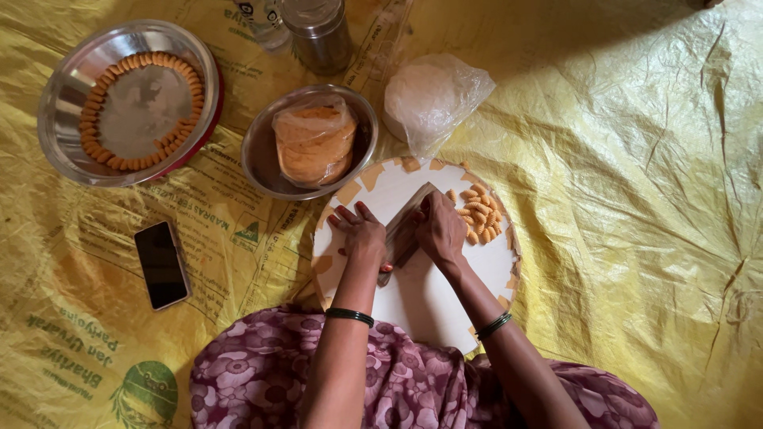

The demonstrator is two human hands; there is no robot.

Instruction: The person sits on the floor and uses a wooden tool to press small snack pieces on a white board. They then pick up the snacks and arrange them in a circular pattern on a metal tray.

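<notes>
I see the left hand (362, 233) steadying a ridged board (407, 218), fingers spread; the right hand (441, 228) seemingly presses dough on it. Shaping is underway; next, roll the piece toward the curled pieces (479, 214).

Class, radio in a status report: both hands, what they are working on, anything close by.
Left hand and right hand both pressed on a ridged tool on the round white board. Pile of small ridged orange pieces beside right hand. Bowl of bagged orange dough just beyond.
</notes>
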